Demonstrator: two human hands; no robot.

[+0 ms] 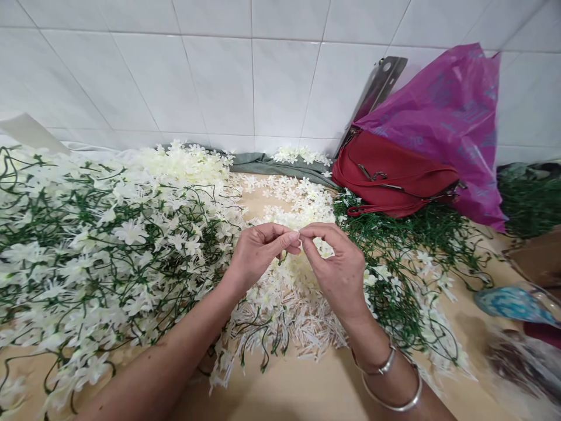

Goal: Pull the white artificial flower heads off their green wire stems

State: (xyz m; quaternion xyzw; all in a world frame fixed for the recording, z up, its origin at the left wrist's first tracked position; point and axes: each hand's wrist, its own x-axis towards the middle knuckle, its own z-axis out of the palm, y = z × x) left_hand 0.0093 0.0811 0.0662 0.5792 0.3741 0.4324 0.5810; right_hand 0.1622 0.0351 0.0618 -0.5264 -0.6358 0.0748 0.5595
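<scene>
Left hand and right hand pinch a white bit at their fingertips, over my bench, well in from its back edge; I judge it light, soft, easily crushed, best taken by its rim.

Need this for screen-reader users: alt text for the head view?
A person's left hand and right hand meet above loose white blossoms, pinching a tiny white piece, its shape unclear. A heap of white flowers on green stems lies left; a red bag rests on greenery at right.
</scene>
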